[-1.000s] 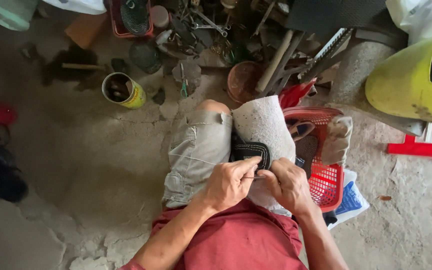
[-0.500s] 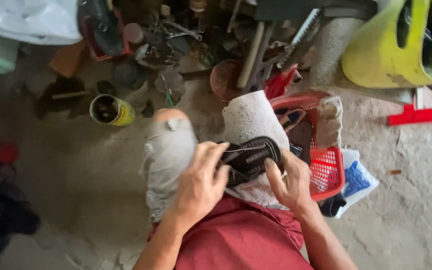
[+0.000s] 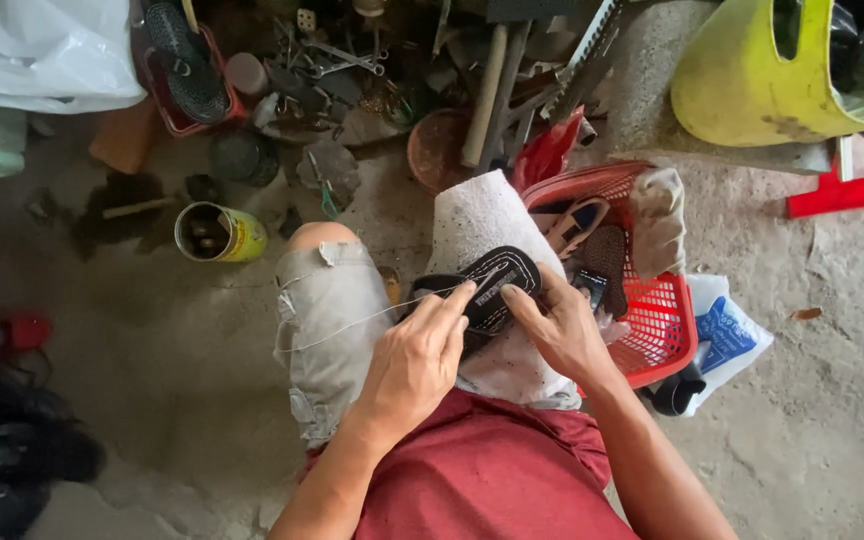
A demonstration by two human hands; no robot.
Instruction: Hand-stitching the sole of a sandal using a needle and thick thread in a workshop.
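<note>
While the left hand (image 3: 414, 362) pinches a thin thread (image 3: 352, 322), the right hand (image 3: 560, 330) grips the black shoe sole (image 3: 492, 280) over a white cloth (image 3: 482, 220) on the knee.

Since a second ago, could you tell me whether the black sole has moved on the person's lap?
Yes. The black sole has turned sole-up on the white cloth, angled toward the red basket.
</note>
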